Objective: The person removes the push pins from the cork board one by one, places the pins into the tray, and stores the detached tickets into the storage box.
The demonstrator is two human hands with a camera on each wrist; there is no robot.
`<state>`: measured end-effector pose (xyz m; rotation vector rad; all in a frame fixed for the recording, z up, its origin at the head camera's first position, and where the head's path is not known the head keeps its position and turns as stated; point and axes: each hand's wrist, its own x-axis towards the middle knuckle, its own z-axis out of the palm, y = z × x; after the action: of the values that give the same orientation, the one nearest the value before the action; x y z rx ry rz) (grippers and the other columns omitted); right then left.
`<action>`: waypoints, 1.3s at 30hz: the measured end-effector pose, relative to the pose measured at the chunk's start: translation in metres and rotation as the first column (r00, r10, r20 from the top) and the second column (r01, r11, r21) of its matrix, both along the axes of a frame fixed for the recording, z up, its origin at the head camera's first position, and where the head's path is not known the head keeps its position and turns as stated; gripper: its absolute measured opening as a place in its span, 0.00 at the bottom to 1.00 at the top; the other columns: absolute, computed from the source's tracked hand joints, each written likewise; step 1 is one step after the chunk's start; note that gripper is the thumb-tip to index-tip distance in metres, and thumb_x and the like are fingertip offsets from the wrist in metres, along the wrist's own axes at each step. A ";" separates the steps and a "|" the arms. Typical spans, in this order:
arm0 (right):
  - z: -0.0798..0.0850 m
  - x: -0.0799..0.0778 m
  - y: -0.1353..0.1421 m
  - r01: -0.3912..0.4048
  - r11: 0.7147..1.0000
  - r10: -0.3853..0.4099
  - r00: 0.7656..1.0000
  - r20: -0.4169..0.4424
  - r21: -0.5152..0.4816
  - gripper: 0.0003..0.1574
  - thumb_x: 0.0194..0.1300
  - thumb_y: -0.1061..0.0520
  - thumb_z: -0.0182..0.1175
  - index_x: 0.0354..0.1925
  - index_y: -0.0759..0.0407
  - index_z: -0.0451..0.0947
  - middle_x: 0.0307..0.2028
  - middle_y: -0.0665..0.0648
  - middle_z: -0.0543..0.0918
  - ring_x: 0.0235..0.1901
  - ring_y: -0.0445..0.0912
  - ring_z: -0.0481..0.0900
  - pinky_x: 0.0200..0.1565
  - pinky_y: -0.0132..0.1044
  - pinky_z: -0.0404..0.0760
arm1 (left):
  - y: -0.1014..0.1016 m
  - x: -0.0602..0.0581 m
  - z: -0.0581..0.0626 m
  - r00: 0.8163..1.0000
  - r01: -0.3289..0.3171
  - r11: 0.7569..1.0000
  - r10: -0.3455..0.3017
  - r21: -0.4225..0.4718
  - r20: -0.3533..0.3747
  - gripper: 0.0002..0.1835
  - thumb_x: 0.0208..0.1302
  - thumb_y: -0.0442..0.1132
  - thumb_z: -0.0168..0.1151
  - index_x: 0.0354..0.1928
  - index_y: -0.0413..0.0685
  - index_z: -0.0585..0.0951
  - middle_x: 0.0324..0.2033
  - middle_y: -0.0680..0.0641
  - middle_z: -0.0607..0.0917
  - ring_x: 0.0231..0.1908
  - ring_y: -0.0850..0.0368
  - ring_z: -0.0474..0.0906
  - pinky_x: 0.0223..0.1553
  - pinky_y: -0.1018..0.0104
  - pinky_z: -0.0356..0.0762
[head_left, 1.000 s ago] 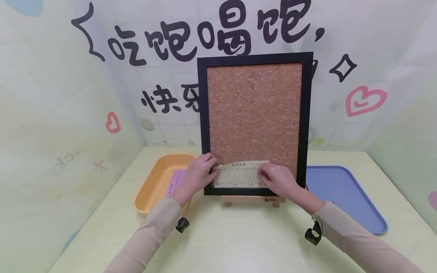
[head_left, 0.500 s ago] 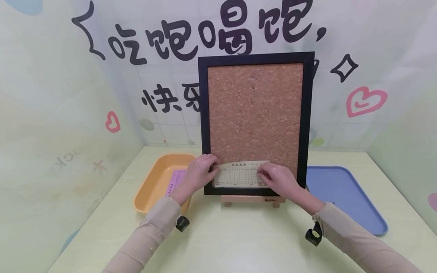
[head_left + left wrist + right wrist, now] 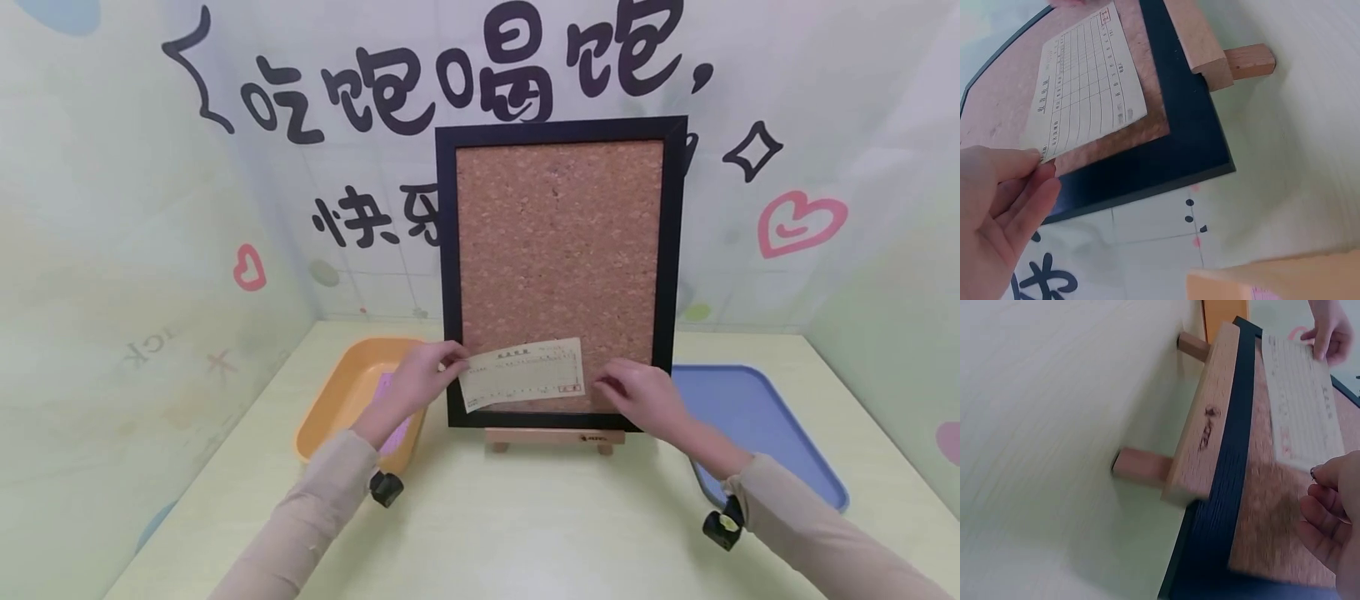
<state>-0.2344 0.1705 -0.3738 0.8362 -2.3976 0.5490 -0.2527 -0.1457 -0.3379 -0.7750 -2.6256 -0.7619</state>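
A cream printed form slip (image 3: 522, 372) is tilted in front of the lower part of a black-framed cork board (image 3: 558, 233). My left hand (image 3: 429, 373) pinches the slip's left edge between thumb and fingers, clear in the left wrist view, where the paper (image 3: 1088, 81) bows slightly. The right hand (image 3: 641, 396) is just off the slip's right edge, its fingers curled. In the right wrist view, a small dark shiny pin (image 3: 1314, 473) shows between its thumb and forefinger; its exact form is too small to tell.
The board stands on a small wooden easel (image 3: 555, 437). At left is an orange tray (image 3: 318, 417) with a purple slip (image 3: 393, 435) in it, partly behind the left arm. A blue tray (image 3: 757, 417) lies at right, partly under the right arm.
The slip has come away from its flat place along the board's bottom edge and now tilts up to the right. The left hand moved slightly left with it; the right hand drew off rightward.
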 end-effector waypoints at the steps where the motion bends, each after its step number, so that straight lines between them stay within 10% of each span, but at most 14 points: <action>1: 0.000 0.001 0.005 0.006 1.000 -0.006 1.000 -0.012 -0.009 0.03 0.51 0.63 0.66 0.27 0.58 0.80 0.22 0.49 0.79 0.19 0.36 0.70 0.21 0.29 0.70 | -0.004 0.001 0.001 1.000 0.000 1.000 -0.001 0.025 0.005 0.04 0.59 0.33 0.60 0.33 0.42 0.81 0.28 0.48 0.84 0.30 0.57 0.78 0.32 0.64 0.76; 17: -0.014 0.018 0.086 0.024 0.998 -0.026 0.999 -0.031 -0.051 0.09 0.43 0.71 0.66 0.24 0.60 0.78 0.19 0.46 0.76 0.18 0.31 0.64 0.19 0.27 0.67 | -0.094 0.020 -0.014 0.968 -0.249 0.916 0.241 0.315 0.065 0.07 0.59 0.30 0.58 0.38 0.33 0.80 0.31 0.37 0.84 0.27 0.50 0.81 0.26 0.72 0.78; 30: -0.032 0.021 0.111 0.075 0.997 -0.071 0.989 0.128 -0.025 0.08 0.48 0.70 0.63 0.26 0.60 0.79 0.21 0.47 0.78 0.20 0.30 0.66 0.21 0.29 0.70 | -0.135 0.045 -0.044 0.818 -0.571 0.719 0.538 0.396 0.204 0.08 0.58 0.28 0.55 0.36 0.29 0.80 0.29 0.33 0.83 0.22 0.56 0.81 0.21 0.79 0.74; 35: -0.038 0.022 0.115 0.091 0.995 -0.084 0.977 0.195 -0.027 0.05 0.50 0.69 0.63 0.27 0.61 0.79 0.21 0.47 0.78 0.20 0.31 0.66 0.21 0.28 0.70 | -0.136 0.045 -0.054 0.776 -0.630 0.694 0.585 0.350 0.236 0.09 0.57 0.29 0.54 0.36 0.30 0.81 0.27 0.35 0.84 0.21 0.53 0.81 0.18 0.78 0.72; 39: -0.042 0.024 0.115 0.103 0.994 -0.094 0.961 0.261 -0.020 0.01 0.53 0.66 0.62 0.27 0.62 0.79 0.22 0.48 0.78 0.20 0.31 0.66 0.21 0.28 0.69 | -0.131 0.046 -0.059 0.777 -0.630 0.713 0.578 0.309 0.249 0.10 0.57 0.29 0.53 0.35 0.29 0.80 0.24 0.36 0.83 0.21 0.49 0.80 0.16 0.75 0.70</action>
<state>-0.2106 0.2852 -0.4154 0.6596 -2.6427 0.6937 -0.2065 -0.2766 -0.3968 0.2674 -2.4707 -1.0779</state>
